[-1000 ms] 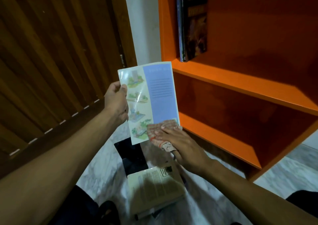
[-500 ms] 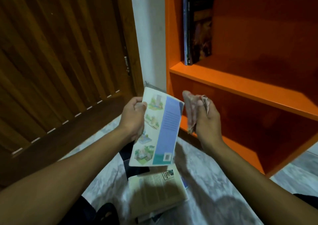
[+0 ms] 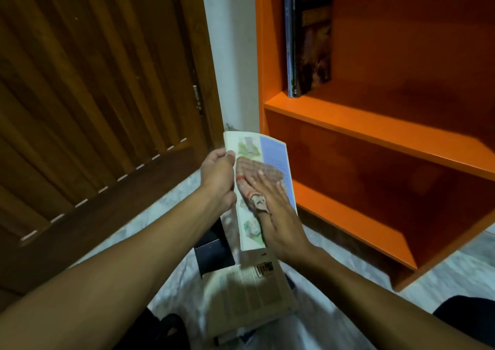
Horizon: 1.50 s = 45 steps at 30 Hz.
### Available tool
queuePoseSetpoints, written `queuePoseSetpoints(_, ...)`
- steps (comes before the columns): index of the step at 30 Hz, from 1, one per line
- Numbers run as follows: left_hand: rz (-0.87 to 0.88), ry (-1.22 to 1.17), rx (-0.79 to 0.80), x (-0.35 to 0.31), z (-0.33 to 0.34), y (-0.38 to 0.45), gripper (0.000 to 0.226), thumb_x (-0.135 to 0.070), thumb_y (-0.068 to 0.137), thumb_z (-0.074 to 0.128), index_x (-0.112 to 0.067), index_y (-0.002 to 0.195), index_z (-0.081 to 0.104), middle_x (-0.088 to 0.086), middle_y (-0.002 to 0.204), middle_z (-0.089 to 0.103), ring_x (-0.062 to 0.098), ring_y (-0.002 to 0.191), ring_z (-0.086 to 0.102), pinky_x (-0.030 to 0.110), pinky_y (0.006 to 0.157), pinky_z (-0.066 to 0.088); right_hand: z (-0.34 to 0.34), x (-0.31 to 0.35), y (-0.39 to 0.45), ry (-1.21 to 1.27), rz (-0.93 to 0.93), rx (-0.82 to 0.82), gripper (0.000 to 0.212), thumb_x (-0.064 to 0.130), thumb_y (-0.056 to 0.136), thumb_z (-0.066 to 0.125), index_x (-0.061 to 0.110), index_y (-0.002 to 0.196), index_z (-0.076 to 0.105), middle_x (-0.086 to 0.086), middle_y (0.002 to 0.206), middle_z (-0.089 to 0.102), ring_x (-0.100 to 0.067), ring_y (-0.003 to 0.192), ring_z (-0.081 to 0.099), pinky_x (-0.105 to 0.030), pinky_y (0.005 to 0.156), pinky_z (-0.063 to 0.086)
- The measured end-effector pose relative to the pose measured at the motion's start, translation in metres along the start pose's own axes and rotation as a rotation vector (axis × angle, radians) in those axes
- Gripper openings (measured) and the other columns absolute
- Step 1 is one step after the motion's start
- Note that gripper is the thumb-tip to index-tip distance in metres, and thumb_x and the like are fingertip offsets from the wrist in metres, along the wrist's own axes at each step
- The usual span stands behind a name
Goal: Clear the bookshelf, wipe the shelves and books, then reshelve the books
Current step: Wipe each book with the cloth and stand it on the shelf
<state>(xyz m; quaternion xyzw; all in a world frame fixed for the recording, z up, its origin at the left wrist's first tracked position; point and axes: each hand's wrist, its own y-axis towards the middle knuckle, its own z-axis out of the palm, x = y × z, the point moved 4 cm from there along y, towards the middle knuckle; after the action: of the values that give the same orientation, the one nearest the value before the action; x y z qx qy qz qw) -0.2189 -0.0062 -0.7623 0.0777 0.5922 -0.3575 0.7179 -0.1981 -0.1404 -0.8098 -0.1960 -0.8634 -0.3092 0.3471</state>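
The left hand (image 3: 218, 174) gripped the left edge of a thin paperback book with a blue-and-illustrated cover (image 3: 270, 159), fingers curled, holding it upright in front of the orange bookshelf (image 3: 375, 131). The right hand (image 3: 278, 215) lay flat, fingers straight, pressing a patterned red-and-white cloth (image 3: 254, 178) against the cover, above the books stacked on the marble floor (image 3: 249, 296).

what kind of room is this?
Probably a room in a home: an orange bookshelf beside a slatted wooden door, marble-like floor with a pile of books.
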Motion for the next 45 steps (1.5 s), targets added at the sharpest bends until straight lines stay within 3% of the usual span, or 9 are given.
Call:
queuePoseSetpoints(6,-0.004,-0.092,-0.091,-0.020,-0.026,0.023,0.026,-0.014,0.102,0.046,-0.011,0.124,0.060,0.018,0.110,0.074,0.040,0.093,0.073,0.072,0.082,0.051,0.013,0.002,-0.019,0.029,-0.101,0.182,0.057,0.014,0.097,0.035,0.035,0.150,0.032,0.009,0.161,0.027,0.001,0.149,0.014,-0.034,0.125,0.008)
queuePoseSetpoints(11,0.089,-0.068,-0.162,-0.042,-0.044,0.021,0.016,-0.017,0.104,0.048,-0.017,0.115,0.060,0.011,0.104,0.076,0.031,0.089,0.075,0.063,0.078,0.058,0.022,0.002,-0.033,0.068,-0.130,0.273,0.051,0.006,0.098,0.041,0.040,0.135,0.048,0.027,0.143,0.041,0.016,0.136,0.028,-0.015,0.116,0.019)
queuePoseSetpoints(19,0.154,0.019,-0.095,-0.057,-0.056,0.022,0.011,-0.019,0.105,0.048,-0.018,0.108,0.059,0.008,0.103,0.076,0.027,0.085,0.076,0.057,0.077,0.060,0.012,-0.070,-0.043,0.563,0.791,0.149,0.035,0.032,0.107,0.036,0.012,0.110,0.065,-0.009,0.097,0.077,-0.024,0.090,0.074,-0.034,0.073,0.057)
queuePoseSetpoints(23,0.064,0.014,-0.028,-0.054,-0.050,0.017,0.015,-0.019,0.105,0.048,-0.017,0.114,0.060,0.008,0.102,0.077,0.029,0.087,0.076,0.056,0.073,0.060,0.001,-0.075,-0.035,0.988,1.051,-0.092,0.042,0.037,0.106,0.035,0.007,0.114,0.064,-0.020,0.108,0.073,-0.036,0.099,0.072,-0.052,0.088,0.054)
queuePoseSetpoints(30,0.125,0.166,-0.101,-0.043,-0.046,0.016,0.013,-0.021,0.107,0.044,-0.019,0.111,0.056,0.006,0.108,0.074,0.016,0.078,0.075,0.031,0.059,0.060,-0.030,-0.033,-0.002,1.210,0.820,-0.009,0.035,0.032,0.098,0.055,0.007,0.115,0.071,-0.022,0.119,0.069,-0.041,0.112,0.065,-0.059,0.097,0.050)
queuePoseSetpoints(33,0.149,0.434,-0.108,-0.037,-0.050,0.021,0.040,-0.023,0.103,0.051,-0.028,0.141,0.038,0.006,0.134,0.062,0.022,0.103,0.071,0.043,0.084,0.061,-0.030,-0.028,0.001,1.043,0.720,-0.059,0.028,0.019,0.097,0.060,0.000,0.117,0.064,-0.023,0.112,0.071,-0.042,0.102,0.069,-0.055,0.088,0.056)
queuePoseSetpoints(37,0.428,0.791,-0.037,-0.034,-0.021,-0.001,0.078,-0.039,0.097,0.059,-0.027,0.158,0.013,0.003,0.166,0.016,0.029,0.151,0.022,0.058,0.118,0.027,-0.027,-0.013,0.002,0.639,0.563,-0.130,0.047,0.042,0.090,0.068,0.017,0.128,0.056,-0.011,0.127,0.066,-0.034,0.111,0.066,-0.058,0.092,0.053)
queuePoseSetpoints(42,0.333,0.577,0.137,-0.008,0.010,-0.025,0.098,-0.028,0.094,0.067,-0.041,0.156,-0.008,-0.004,0.166,0.015,0.027,0.146,0.033,0.054,0.111,0.041,-0.020,0.004,-0.014,0.247,0.332,-0.174,0.008,0.022,0.096,0.061,0.027,0.101,0.055,0.012,0.088,0.063,0.004,0.080,0.059,-0.022,0.067,0.045)
queuePoseSetpoints(45,0.307,0.428,0.049,-0.006,0.005,-0.024,0.097,-0.003,0.096,0.060,-0.042,0.156,-0.007,-0.001,0.132,0.048,0.022,0.100,0.065,0.053,0.085,0.059,-0.025,0.017,-0.022,0.151,0.245,-0.202,0.017,0.021,0.096,0.061,0.033,0.106,0.054,0.016,0.084,0.065,0.004,0.077,0.060,-0.011,0.058,0.040)
